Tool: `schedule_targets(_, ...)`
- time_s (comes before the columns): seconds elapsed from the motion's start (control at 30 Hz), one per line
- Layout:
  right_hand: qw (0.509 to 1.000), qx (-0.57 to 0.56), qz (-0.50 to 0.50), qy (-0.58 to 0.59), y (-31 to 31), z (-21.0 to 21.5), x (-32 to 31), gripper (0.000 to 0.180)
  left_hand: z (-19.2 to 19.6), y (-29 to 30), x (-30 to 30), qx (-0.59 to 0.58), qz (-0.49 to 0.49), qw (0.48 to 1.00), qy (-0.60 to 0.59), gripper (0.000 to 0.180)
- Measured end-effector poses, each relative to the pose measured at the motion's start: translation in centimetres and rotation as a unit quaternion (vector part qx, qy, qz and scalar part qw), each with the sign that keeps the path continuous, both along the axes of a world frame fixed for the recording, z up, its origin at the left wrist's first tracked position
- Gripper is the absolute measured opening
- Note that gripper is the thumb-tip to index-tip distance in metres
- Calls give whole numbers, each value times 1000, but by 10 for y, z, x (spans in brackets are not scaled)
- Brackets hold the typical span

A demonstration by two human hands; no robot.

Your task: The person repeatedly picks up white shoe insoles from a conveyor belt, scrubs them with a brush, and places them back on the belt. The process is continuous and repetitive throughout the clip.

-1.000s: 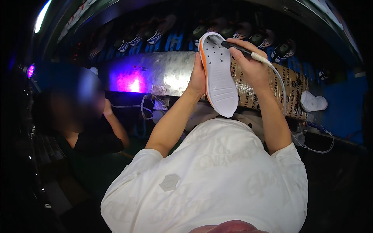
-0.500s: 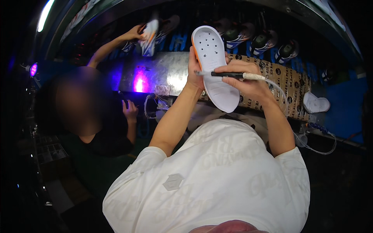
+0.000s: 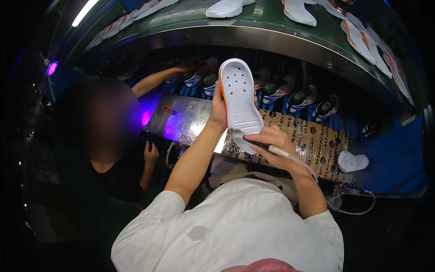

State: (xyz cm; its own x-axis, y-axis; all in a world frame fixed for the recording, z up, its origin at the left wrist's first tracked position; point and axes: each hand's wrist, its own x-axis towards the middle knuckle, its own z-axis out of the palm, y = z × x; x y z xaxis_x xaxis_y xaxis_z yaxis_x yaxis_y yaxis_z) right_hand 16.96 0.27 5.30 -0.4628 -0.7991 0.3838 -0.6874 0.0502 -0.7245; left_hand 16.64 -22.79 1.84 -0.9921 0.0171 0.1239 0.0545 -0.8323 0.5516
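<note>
A white shoe sole (image 3: pixel 240 99) with an orange edge and several small holes at its far end is held up over the bench. My left hand (image 3: pixel 219 109) grips it by the left side, fingers wrapped behind it. My right hand (image 3: pixel 278 144) pinches a brush (image 3: pixel 257 142) with a dark handle and a pale grip, from which a thin clear hose (image 3: pixel 306 167) trails to the right. The bristles are blurred and rest at or just over the sole's near part. Part of the sole's near end lies behind the brush and fingers.
Several shoes (image 3: pixel 299 99) stand in a row behind the bench (image 3: pixel 312 145), which is partly covered in printed brown tape. Above them a green shelf (image 3: pixel 267 25) carries white soles. Another sole (image 3: pixel 353 162) lies at right. At left a co-worker (image 3: pixel 118 181) reaches toward the shoes.
The view has tilted up, showing the shelf. My right hand has drawn the brush from the sole's middle toward its near end. The shoe in the co-worker's raised hand no longer shows there.
</note>
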Motion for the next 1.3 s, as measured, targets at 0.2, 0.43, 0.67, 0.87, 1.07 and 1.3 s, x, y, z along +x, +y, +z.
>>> schedule_targets(0.2, 990, -55, 0, -132, 8, 0, -5, 27, 26, -27, -26, -69, -31, 995, 70, 87)
schedule_targets(0.43, 994, -3, 103, -42, 12, 12, -5, 27, 73, -15, -37, -146, -110, 982, 47, 67)
schedule_targets(0.67, 994, 34, 90, 60, 6, 17, -1, 27, 64, 1, -66, -414, -89, 905, 49, 65)
schedule_targets(0.87, 987, 72, 55, 136, 4, 16, -5, 29, 61, 24, -70, -677, -15, 734, 51, 68)
schedule_targets(1.07, 993, 31, -9, 115, 11, 21, -8, 32, 63, 26, -64, -721, -94, 687, -8, 74)
schedule_targets(1.3, 993, 55, -9, 108, 20, 28, -7, 31, 63, 12, -48, -754, -97, 649, -22, 70)
